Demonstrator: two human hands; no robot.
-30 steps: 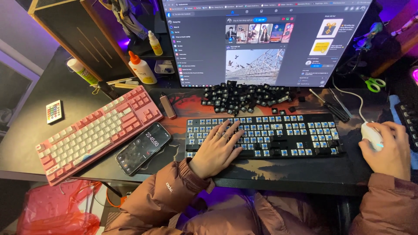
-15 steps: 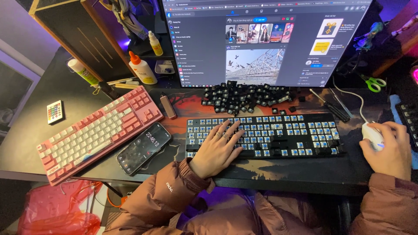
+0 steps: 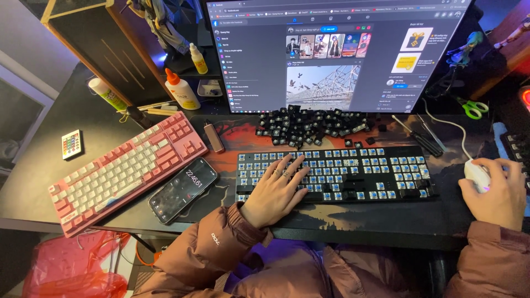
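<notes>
Down at the centre of the counter (image 3: 38, 165) lies a black keyboard (image 3: 334, 176) stripped of its caps, blue switches showing. The left hand (image 3: 273, 190) rests flat on the keyboard's left half, fingers spread wide and holding nothing. At three o'clock from the keyboard, the right hand (image 3: 499, 193) is cupped over a white mouse (image 3: 476, 174), gripping it loosely. At twelve o'clock from the keyboard, a heap of loose black keycaps (image 3: 312, 124) lies just before the monitor (image 3: 337, 52). At nine o'clock sits a phone (image 3: 183, 190) with its screen lit, and beyond it a pink keyboard (image 3: 127, 168) lies at a slant. Two screwdrivers (image 3: 422, 135) lie at one o'clock, with green scissors (image 3: 472, 107) farther out. A white glue bottle with an orange tip (image 3: 181, 91) stands at eleven o'clock.
</notes>
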